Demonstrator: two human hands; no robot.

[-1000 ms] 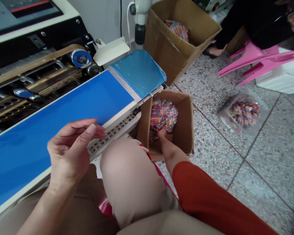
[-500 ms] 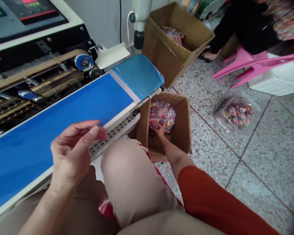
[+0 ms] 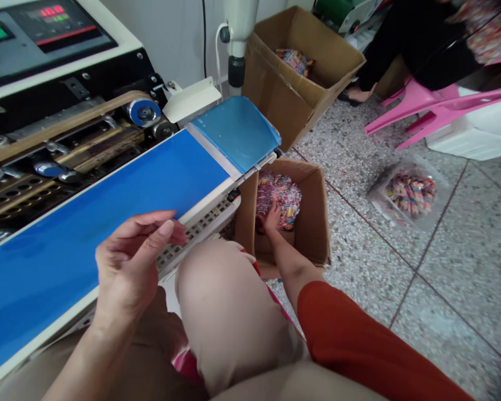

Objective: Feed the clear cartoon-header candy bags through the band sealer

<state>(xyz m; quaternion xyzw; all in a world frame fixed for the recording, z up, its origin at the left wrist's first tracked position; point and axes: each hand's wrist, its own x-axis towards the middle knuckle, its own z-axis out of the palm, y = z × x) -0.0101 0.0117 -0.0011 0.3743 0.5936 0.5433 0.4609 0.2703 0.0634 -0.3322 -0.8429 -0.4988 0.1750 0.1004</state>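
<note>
My left hand point(image 3: 129, 259) hovers over the near edge of the blue conveyor belt point(image 3: 150, 189). Its fingers are loosely bent, with a gap to the thumb and nothing between them. Lower down to the right, my right hand point(image 3: 272, 216) reaches into a small cardboard box point(image 3: 311, 220). There it touches a pile of small, colourful, clear-wrapped packets point(image 3: 286, 192). Its visible fingers lie stretched over the pile, and I see nothing lifted in them. The fingertips partly blend into the shiny wrappers.
A sealing machine point(image 3: 67, 111) with a lit display runs along the belt. Beyond the belt's blue end plate point(image 3: 237, 133) stands a bigger cardboard box point(image 3: 275, 83) holding packets. A clear bag of packets point(image 3: 411, 192) lies on the floor. Another person sits near a pink stool point(image 3: 434, 111).
My right hand has shifted slightly up and left over the packets. My left hand appears a little further right, still with nothing in it. Something colourful above the bigger box is gone from view.
</note>
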